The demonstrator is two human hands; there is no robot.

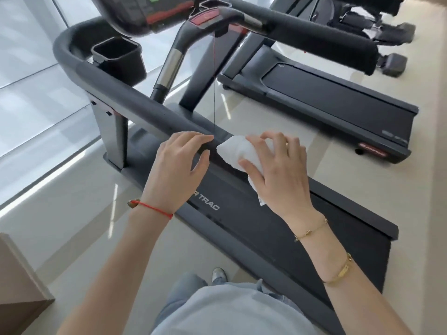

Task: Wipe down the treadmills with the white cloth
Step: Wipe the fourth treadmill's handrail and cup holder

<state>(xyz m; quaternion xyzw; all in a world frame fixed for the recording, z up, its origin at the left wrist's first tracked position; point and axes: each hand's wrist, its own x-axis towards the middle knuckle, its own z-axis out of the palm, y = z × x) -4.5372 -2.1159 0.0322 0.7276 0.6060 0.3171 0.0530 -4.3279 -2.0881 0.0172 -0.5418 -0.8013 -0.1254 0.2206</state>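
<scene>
While the right hand (278, 175) presses the white cloth (238, 151) onto the near treadmill's handrail (135, 105) and the left hand (179, 163) rests flat-fingered beside it, wiping seems underway, leaving the far treadmill (338, 102) apparently untouched.

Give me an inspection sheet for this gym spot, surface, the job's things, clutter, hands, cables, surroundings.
Surface: near treadmill's grey handrail, end section under the hands.
Job's things: white cloth bunched on the handrail; second treadmill beyond.
Clutter: cardboard box on the floor at lower left.
Hands: left hand rests on the rail, fingers straight; right hand grips the cloth.
Cables: thin red safety cord hanging from the console.
Surroundings: pale tiled floor; other gym equipment at top right.
</scene>
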